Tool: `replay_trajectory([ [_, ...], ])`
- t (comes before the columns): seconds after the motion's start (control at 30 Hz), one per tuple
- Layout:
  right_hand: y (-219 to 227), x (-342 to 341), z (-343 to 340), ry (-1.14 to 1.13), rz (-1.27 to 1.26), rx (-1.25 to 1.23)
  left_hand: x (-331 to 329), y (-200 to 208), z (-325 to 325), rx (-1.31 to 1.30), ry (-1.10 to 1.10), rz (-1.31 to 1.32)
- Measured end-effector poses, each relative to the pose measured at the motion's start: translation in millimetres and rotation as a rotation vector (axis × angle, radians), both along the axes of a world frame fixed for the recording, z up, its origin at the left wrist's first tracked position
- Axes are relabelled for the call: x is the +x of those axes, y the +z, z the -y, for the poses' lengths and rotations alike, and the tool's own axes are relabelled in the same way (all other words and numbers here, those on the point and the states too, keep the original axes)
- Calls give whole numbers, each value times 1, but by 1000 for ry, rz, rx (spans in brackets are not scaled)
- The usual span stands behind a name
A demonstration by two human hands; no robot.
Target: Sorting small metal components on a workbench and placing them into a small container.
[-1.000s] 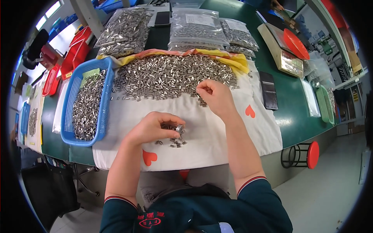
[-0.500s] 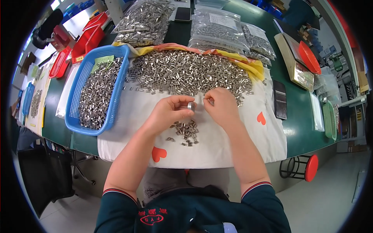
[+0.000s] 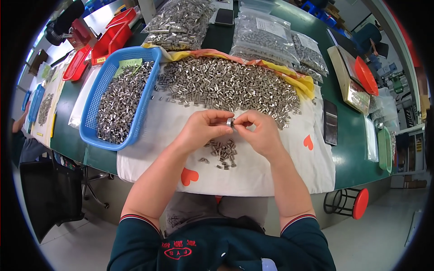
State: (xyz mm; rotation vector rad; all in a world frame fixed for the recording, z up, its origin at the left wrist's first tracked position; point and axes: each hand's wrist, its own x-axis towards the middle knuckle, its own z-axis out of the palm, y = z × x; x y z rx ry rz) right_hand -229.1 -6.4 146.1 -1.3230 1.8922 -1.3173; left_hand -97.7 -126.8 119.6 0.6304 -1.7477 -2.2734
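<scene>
Over the white cloth [image 3: 253,178], my left hand [image 3: 199,129] pinches a short silver metal ring [image 3: 230,122] between thumb and fingers. My right hand [image 3: 261,133] is closed in a pinch against the ring's right side; whatever its fingertips hold is hidden. Just beyond both hands spreads a large heap of small metal cylinders [image 3: 230,83]. A smaller cluster of the same cylinders [image 3: 224,152] lies on the cloth below the hands.
To the left stands a blue basket [image 3: 86,119] filled with cylinders. Bags of metal parts [image 3: 264,34] rest behind a yellow cloth edge [image 3: 306,86]. Red bins [image 3: 110,43] sit far left, a black wallet-like case [image 3: 330,122] at right. A red stool [image 3: 360,204] stands below.
My right hand has moved from beside the heap to the ring, and its fingertips now meet it. The view has shifted slightly. My left hand still holds the ring.
</scene>
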Motion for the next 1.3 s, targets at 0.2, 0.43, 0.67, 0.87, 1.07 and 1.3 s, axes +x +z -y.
replay_trajectory([
  [0.2,-1,7,1,10,-552,-94,-1,2,-3,-118,38,46],
  [0.43,9,-3,-10,92,-153,143,5,-1,-3,-91,-112,-34],
  [0.67,-2,-32,-23,-70,-533,284,9,4,-11,-309,-317,18],
  [0.87,-11,-30,-13,-85,-714,234,7,12,-5,-246,-340,34],
  [1.07,-11,-29,-6,-161,-771,263,0,2,1,-75,-215,-12],
  [1.3,-4,-30,-14,-214,-539,302,3,-1,-2,-38,-203,-8],
])
